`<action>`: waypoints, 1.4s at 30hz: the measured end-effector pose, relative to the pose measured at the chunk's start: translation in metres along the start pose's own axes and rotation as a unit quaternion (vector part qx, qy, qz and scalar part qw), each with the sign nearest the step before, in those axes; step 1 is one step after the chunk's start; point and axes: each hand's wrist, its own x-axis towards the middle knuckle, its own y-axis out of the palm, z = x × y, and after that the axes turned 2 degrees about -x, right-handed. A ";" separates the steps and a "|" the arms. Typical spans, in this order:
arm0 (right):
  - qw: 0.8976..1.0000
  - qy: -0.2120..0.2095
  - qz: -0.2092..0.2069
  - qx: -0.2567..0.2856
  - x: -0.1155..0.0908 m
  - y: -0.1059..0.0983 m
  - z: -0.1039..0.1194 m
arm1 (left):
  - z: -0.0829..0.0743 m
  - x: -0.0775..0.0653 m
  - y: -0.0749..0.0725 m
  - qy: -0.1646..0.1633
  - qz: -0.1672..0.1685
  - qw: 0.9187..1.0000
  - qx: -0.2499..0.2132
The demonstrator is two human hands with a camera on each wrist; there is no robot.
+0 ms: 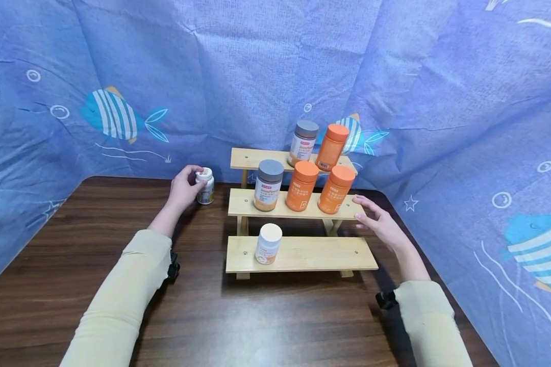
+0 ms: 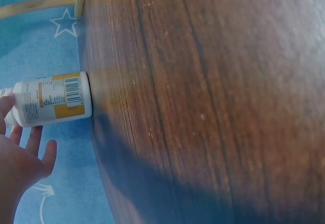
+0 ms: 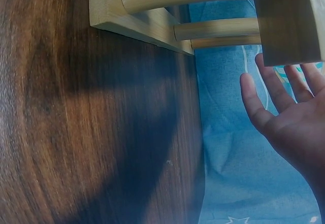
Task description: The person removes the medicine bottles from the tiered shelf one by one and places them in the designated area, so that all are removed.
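Note:
At the back left of the table, my left hand (image 1: 183, 188) grips a small white pill bottle (image 1: 205, 192) near its cap, thumb on one side and fingers on the other. The bottle stands upright on the wood; its yellow label and barcode show in the left wrist view (image 2: 60, 98). My right hand (image 1: 382, 224) is at the right end of the middle tier of a three-step wooden rack (image 1: 323, 252). Its fingers are spread and extended beside the board's end; whether they touch it is hard to tell.
Another white bottle (image 1: 269, 244) stands on the rack's lowest tier. The middle tier holds a grey-capped bottle (image 1: 269, 186) and two orange bottles (image 1: 302, 187). On top are a second grey-capped bottle (image 1: 302, 145) and a leaning orange one (image 1: 332, 148). A blue curtain (image 1: 239, 76) hangs behind.

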 end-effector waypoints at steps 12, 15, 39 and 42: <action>1.000 0.006 0.002 0.004 0.002 -0.001 0.000 | -0.009 0.005 -0.010 0.039 0.022 0.999 -0.003; 1.000 0.008 0.003 0.000 0.002 -0.001 0.000 | -0.014 0.006 -0.014 0.043 0.032 0.999 0.006; 1.000 0.022 0.004 -0.021 0.001 -0.002 0.004 | -0.089 0.009 -0.041 0.028 0.079 0.996 0.020; 0.999 0.020 0.004 -0.024 0.000 -0.001 0.004 | -0.097 0.010 -0.041 0.015 0.097 0.995 0.016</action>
